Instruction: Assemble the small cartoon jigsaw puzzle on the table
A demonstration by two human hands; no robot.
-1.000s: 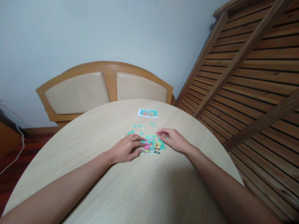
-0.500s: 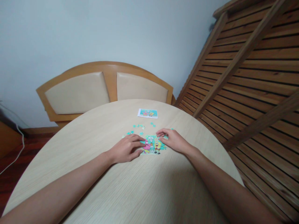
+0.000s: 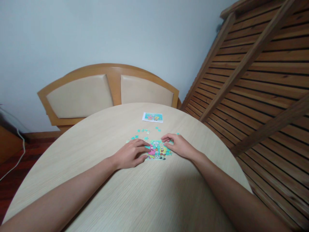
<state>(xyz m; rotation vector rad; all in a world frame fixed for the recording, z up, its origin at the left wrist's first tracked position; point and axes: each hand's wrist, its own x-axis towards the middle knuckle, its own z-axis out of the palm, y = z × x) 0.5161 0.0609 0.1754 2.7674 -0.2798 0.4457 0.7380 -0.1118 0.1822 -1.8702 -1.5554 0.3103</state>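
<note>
Puzzle [image 3: 156,151] lying on surface [image 3: 140,196] | left hand [image 3: 131,153] resting open at its edge | right hand [image 3: 178,144] covering far corner, grip unclear

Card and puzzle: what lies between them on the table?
Several loose pieces, teal ones among them, lie between the card and the puzzle, as the head view shows.

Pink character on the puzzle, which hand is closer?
Left. The left hand lies beside the pink character, at its left; the right hand is across the puzzle.
</note>
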